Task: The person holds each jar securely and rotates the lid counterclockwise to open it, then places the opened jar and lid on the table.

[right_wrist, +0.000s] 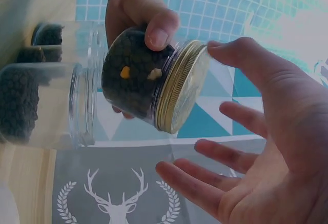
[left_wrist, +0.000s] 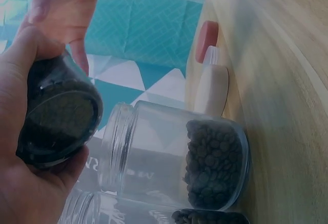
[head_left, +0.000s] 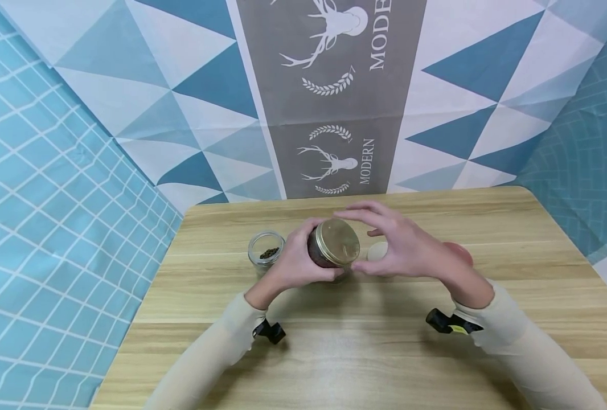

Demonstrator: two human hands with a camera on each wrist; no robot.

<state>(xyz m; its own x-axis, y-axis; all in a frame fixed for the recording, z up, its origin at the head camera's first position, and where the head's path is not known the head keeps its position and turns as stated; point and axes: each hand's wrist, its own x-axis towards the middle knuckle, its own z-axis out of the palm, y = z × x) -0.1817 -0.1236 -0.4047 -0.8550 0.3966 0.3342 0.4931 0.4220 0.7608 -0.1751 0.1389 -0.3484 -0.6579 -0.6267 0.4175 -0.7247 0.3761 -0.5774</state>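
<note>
My left hand [head_left: 294, 261] grips a small clear jar [right_wrist: 130, 78] full of dark pellets, tilted and held above the table. A ridged gold lid [head_left: 338, 242] sits on the jar, facing my right hand. The right hand [head_left: 406, 244] is beside the lid with its fingers spread and bent around the air. In the right wrist view, its thumb tip [right_wrist: 218, 49] is at the lid's rim; whether it touches, I cannot tell. Below stand lidless glass jars [left_wrist: 164, 155] with dark pellets at the bottom, partly hidden by the left hand in the head view.
On the wooden table [head_left: 324, 353], a white round object [head_left: 377, 251] and a reddish one [head_left: 459, 253] lie near the right hand, partly covered by it. Patterned cloth [head_left: 329, 102] hangs behind the table, and blue gridded cloth [head_left: 52, 199] is along the left.
</note>
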